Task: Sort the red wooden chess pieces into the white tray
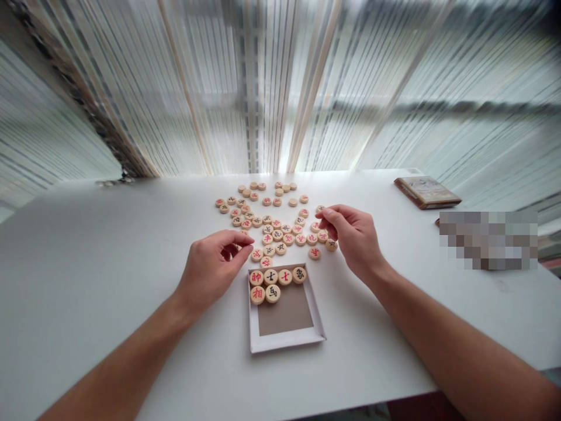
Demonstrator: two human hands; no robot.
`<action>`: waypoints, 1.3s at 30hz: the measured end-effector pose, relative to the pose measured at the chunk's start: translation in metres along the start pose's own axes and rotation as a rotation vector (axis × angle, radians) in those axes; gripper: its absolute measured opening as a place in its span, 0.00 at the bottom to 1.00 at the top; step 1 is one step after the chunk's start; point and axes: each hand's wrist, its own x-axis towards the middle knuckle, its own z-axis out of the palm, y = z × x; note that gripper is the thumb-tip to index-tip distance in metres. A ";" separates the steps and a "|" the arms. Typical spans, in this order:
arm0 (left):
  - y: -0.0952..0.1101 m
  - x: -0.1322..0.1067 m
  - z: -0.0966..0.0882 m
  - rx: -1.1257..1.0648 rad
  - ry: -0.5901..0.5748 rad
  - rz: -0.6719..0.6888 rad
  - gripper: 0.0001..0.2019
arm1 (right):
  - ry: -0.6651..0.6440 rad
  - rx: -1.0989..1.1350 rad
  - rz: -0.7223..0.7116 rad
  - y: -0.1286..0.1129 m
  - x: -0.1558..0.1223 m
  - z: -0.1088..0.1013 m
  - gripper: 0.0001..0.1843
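Several round wooden Chinese chess pieces (pixel 277 225) with red or black characters lie scattered on the white table (pixel 109 245). A shallow white box tray (pixel 287 342) with a brown floor sits in front of me and holds several pieces (pixel 270 284) along its far edge. My left hand (pixel 210 269) hovers just left of the tray's far corner, fingers curled and pinched; what it holds is hidden. My right hand (pixel 353 237) rests at the right edge of the scattered pieces, fingertips pinched together over them.
A flat brown box (pixel 426 192) lies at the table's far right. A blurred patch (pixel 488 240) covers something to its right. Striped curtains hang behind the table. The table's near edge runs below the tray.
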 end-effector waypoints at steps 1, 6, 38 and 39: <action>0.000 0.000 0.000 0.001 0.003 0.002 0.07 | 0.006 -0.027 0.003 0.001 0.003 -0.002 0.14; 0.001 0.000 -0.001 0.004 0.013 -0.002 0.08 | 0.072 -0.118 -0.030 0.003 0.016 -0.013 0.11; -0.019 0.017 -0.010 0.110 0.111 -0.102 0.12 | -0.067 -0.639 -0.122 0.007 0.017 -0.004 0.14; -0.019 0.017 -0.010 0.109 0.112 -0.092 0.12 | -0.071 -0.662 -0.117 0.005 0.020 -0.003 0.13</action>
